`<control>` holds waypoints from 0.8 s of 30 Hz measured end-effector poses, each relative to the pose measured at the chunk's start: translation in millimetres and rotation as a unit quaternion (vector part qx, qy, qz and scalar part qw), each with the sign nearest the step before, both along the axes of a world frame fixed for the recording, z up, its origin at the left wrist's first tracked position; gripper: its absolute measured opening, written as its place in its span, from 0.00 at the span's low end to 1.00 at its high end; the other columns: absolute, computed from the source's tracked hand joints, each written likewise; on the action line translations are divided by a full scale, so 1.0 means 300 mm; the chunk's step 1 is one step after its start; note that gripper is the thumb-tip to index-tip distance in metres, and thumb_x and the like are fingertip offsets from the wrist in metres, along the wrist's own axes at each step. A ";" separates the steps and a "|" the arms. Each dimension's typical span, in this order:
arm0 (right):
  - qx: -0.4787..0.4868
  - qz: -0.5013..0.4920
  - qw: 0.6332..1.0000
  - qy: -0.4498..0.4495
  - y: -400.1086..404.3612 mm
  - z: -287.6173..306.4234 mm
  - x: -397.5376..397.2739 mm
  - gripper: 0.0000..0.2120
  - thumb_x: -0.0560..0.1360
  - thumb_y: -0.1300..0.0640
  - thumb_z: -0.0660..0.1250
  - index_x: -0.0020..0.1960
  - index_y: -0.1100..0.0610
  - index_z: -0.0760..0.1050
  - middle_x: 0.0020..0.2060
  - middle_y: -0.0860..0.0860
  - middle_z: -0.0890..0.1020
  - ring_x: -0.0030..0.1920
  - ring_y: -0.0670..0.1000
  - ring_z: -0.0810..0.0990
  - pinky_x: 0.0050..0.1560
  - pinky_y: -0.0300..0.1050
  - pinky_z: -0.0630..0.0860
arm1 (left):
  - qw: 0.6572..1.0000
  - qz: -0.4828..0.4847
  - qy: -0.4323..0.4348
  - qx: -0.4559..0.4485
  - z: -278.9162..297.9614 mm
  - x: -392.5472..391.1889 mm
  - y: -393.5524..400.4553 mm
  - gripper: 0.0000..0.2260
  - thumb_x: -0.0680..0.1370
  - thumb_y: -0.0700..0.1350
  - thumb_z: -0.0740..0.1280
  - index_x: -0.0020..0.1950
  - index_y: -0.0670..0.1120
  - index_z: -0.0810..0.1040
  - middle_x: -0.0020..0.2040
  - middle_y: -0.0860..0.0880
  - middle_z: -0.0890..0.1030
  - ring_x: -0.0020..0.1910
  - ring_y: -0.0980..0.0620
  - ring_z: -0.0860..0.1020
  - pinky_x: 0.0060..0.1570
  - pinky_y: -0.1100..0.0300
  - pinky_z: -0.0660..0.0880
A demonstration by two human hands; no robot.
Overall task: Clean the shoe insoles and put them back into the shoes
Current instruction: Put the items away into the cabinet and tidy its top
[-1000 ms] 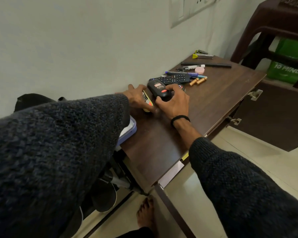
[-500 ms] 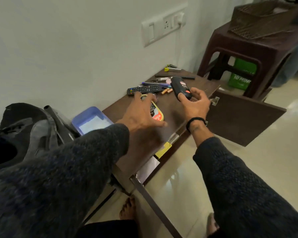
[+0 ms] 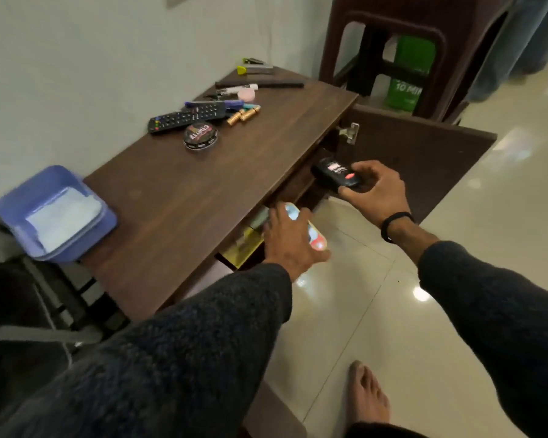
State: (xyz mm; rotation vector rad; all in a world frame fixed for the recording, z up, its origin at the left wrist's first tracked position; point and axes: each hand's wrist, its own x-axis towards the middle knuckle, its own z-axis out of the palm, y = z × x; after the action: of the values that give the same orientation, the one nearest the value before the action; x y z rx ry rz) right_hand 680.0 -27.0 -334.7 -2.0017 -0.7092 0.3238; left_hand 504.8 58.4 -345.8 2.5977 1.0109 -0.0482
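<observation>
Both hands have left the desk [image 3: 178, 197] top and dropped to its open front. The right hand [image 3: 377, 194] grasps a black bottle [image 3: 336, 175] beside the cabinet door [image 3: 424, 153]; the left hand [image 3: 288, 238] grasps a colourful tube [image 3: 314, 235]. A round tin [image 3: 200, 136] lies by the remote [image 3: 187, 115]. No insoles or shoes are visible.

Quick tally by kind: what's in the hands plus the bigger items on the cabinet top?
Held bottles: 2, black bottle and colourful bottle
Remote: 1
Round tin: 1
Gold batteries: 2
Blue tub: 1
Total: 7
</observation>
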 end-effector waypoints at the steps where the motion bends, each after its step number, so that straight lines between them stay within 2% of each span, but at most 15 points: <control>1: -0.001 0.013 1.000 -0.012 0.028 -0.032 0.016 0.25 0.68 0.55 0.79 0.63 0.52 0.78 0.58 0.48 0.82 0.56 0.45 0.81 0.61 0.44 0.79 | 1.000 0.021 0.001 0.018 -0.024 0.026 0.032 0.39 0.64 0.66 0.77 0.71 0.54 0.69 0.73 0.41 0.62 0.71 0.39 0.63 0.69 0.46 0.66; 3: -0.005 0.037 0.999 -0.034 0.094 -0.097 0.051 0.25 0.68 0.54 0.79 0.64 0.50 0.77 0.57 0.47 0.82 0.57 0.45 0.81 0.61 0.47 0.80 | 0.998 0.057 -0.017 0.016 -0.064 0.084 0.104 0.41 0.65 0.64 0.78 0.73 0.54 0.67 0.74 0.40 0.65 0.72 0.38 0.64 0.69 0.44 0.64; 6: -0.019 0.068 0.997 -0.040 0.205 -0.156 0.095 0.26 0.69 0.54 0.78 0.65 0.48 0.75 0.59 0.47 0.81 0.59 0.48 0.80 0.62 0.49 0.79 | 0.991 0.107 -0.060 -0.062 -0.125 0.161 0.205 0.44 0.67 0.59 0.79 0.78 0.51 0.63 0.72 0.42 0.70 0.71 0.41 0.67 0.69 0.46 0.68; 9: -0.049 0.081 0.994 -0.050 0.284 -0.210 0.122 0.24 0.71 0.56 0.76 0.65 0.49 0.74 0.59 0.49 0.79 0.58 0.50 0.79 0.59 0.52 0.80 | 0.974 0.150 -0.084 -0.147 -0.178 0.213 0.262 0.45 0.71 0.54 0.79 0.81 0.49 0.59 0.77 0.43 0.65 0.75 0.43 0.65 0.72 0.47 0.67; 15: -0.057 0.051 0.997 -0.027 0.367 -0.289 0.108 0.22 0.72 0.59 0.76 0.63 0.50 0.74 0.58 0.51 0.80 0.57 0.53 0.80 0.56 0.56 0.81 | 0.956 0.169 -0.143 -0.192 -0.200 0.230 0.284 0.41 0.75 0.50 0.76 0.82 0.49 0.56 0.78 0.44 0.64 0.76 0.43 0.64 0.73 0.46 0.66; 18: -0.060 0.041 0.997 -0.035 0.392 -0.296 0.086 0.23 0.72 0.60 0.75 0.65 0.51 0.74 0.58 0.53 0.81 0.58 0.55 0.80 0.56 0.55 0.81 | 0.962 0.162 -0.138 -0.173 -0.180 0.224 0.272 0.41 0.78 0.52 0.73 0.83 0.50 0.52 0.80 0.43 0.60 0.78 0.43 0.61 0.74 0.47 0.64; 21: -0.077 0.066 0.993 -0.065 0.399 -0.292 0.075 0.22 0.74 0.60 0.73 0.67 0.52 0.74 0.60 0.54 0.81 0.60 0.57 0.79 0.56 0.49 0.77 | 0.987 0.113 -0.069 -0.085 -0.155 0.196 0.205 0.42 0.78 0.57 0.70 0.83 0.52 0.46 0.82 0.42 0.50 0.80 0.40 0.52 0.76 0.41 0.56; 24: -0.102 0.087 0.986 -0.094 0.413 -0.278 0.046 0.17 0.74 0.59 0.70 0.62 0.51 0.77 0.56 0.54 0.84 0.59 0.59 0.80 0.51 0.45 0.73 | 0.998 0.036 -0.035 -0.032 -0.124 0.167 0.106 0.46 0.77 0.59 0.70 0.83 0.48 0.43 0.82 0.41 0.43 0.81 0.38 0.45 0.77 0.39 0.51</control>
State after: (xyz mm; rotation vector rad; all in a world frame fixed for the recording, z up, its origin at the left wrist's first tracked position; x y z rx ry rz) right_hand 693.9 96.9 -418.3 -2.1891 -1.0081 0.3229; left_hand 554.7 90.1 -383.0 2.4857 1.0587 0.0263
